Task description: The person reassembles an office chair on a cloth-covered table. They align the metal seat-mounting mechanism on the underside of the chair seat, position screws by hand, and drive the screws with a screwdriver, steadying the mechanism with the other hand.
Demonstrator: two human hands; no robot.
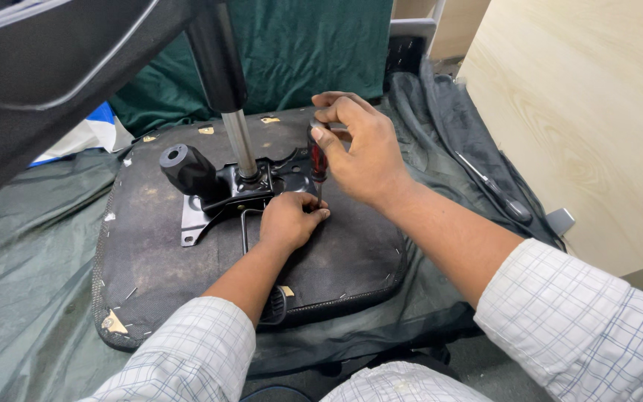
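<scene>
Two hands on the upturned chair seat (187,275): right hand (362,152) wrapped round the red screwdriver (317,160), left hand (288,221) pinching at its tip beside the metal bracket (240,193). Screw-driving, I'd say; needs steady downward pressure.

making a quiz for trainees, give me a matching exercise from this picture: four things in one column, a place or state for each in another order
Things:
1. screwdriver
2. left hand
3. gas cylinder
4. spare tool

Places or states:
A. lying on the cloth at right, untouched
B. held upright in the right hand
C. standing up from the black bracket
D. resting on the seat underside, at the screwdriver tip

Pairs: 1-B, 2-D, 3-C, 4-A
</scene>
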